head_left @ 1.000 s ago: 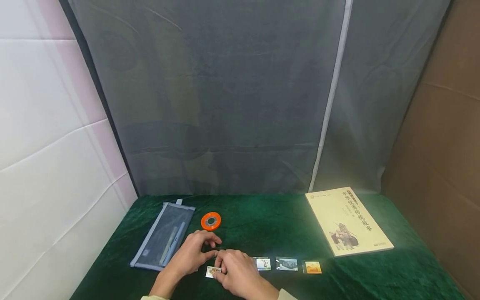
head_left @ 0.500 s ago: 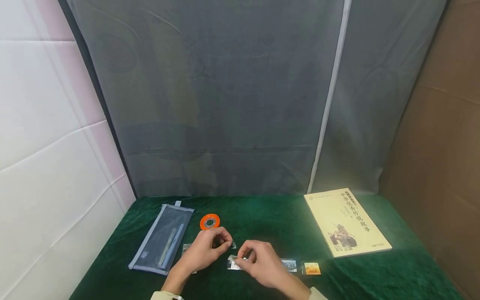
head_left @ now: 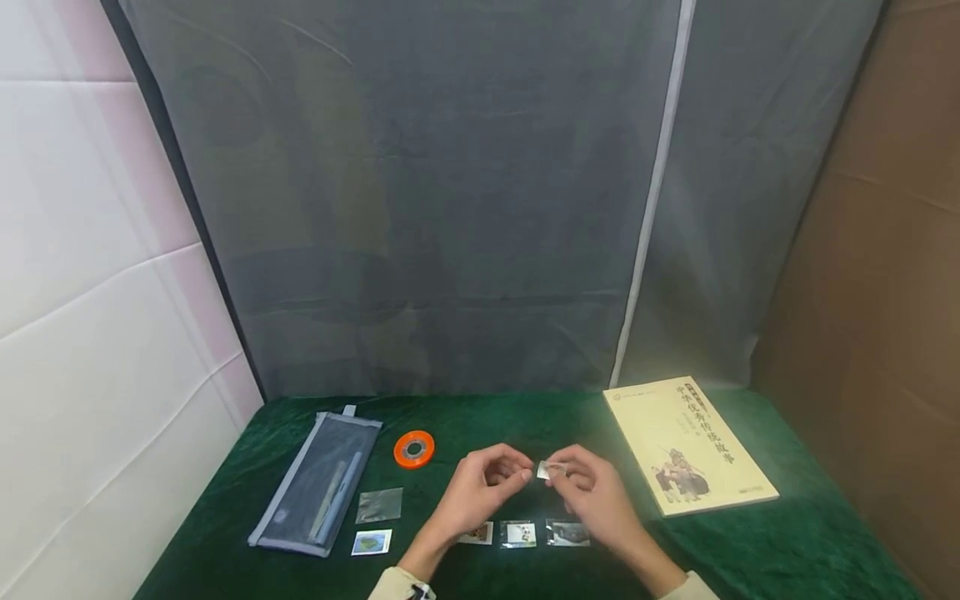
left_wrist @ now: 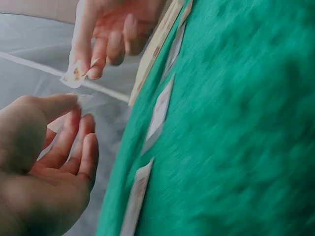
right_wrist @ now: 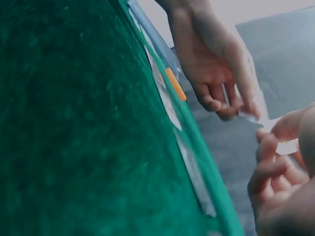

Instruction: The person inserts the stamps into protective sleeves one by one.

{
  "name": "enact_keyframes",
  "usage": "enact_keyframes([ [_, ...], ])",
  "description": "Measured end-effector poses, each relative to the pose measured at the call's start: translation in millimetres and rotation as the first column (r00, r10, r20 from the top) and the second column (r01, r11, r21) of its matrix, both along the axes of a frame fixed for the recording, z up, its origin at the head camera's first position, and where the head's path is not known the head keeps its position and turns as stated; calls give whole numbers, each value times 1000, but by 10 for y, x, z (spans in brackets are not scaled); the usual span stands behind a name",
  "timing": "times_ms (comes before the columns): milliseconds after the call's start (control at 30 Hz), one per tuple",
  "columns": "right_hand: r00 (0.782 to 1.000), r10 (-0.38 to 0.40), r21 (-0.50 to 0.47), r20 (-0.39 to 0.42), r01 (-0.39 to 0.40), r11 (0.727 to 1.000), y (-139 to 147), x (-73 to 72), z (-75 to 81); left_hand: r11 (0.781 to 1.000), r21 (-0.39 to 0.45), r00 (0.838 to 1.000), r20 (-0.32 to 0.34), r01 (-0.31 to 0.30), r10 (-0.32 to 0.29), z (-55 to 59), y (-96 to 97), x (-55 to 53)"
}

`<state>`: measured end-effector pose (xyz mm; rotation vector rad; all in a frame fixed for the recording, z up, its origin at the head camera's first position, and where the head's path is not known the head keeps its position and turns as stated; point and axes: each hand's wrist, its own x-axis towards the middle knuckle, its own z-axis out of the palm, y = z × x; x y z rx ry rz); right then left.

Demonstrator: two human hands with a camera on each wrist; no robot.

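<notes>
My left hand [head_left: 480,485] pinches a small clear plastic sleeve [left_wrist: 85,101] between thumb and fingers. My right hand [head_left: 596,492] pinches a small postage stamp [left_wrist: 74,76] with a white edge and an orange-brown picture. The hands are raised over the table and face each other, fingertips close together; the stamp looks apart from the sleeve in the left wrist view. Below them lie a sleeved panda stamp [head_left: 519,534] and a dark sleeved stamp [head_left: 567,533]. Another stamp [head_left: 477,533] is partly covered by my left wrist.
At left lie a blue-green stamp [head_left: 371,542], a clear sleeve [head_left: 380,505], a mesh zip pouch [head_left: 318,483] with pens and an orange ring-shaped disc [head_left: 414,449]. A cream book [head_left: 686,442] lies at right on the green cloth [head_left: 480,417].
Both hands have risen and moved right, away from the row of stamps, the right hand carrying the stamp. The blue-green stamp and loose sleeve are uncovered; the yellow stamp at right is now hidden.
</notes>
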<state>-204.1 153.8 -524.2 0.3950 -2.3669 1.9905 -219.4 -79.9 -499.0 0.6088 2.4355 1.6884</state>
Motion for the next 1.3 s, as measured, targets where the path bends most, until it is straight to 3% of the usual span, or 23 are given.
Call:
enact_keyframes([
  [200, 1000, 8, -120, 19, -5, 993, 78, 5, -53, 989, 149, 995, 103, -22, 7, -83, 47, 58],
  [433, 998, 55, -128, 10, -53, 990, 167, 1, -81, 960, 274, 985, 174, -62, 14, -115, 87, 105],
  [733, 999, 12, -75, 38, -9, 997, 170, 11, -100, 939, 331, 966, 258, -94, 5, -113, 145, 138],
  [1033, 997, 15, -66, 72, -10, 998, 172, 7, -100, 938, 331, 962, 274, -106, 12, -140, 151, 130],
  [1300, 999, 17, -53, 49, -15, 998, 155, 5, -115, 927, 357, 950, 314, -113, -5, -152, 173, 136],
])
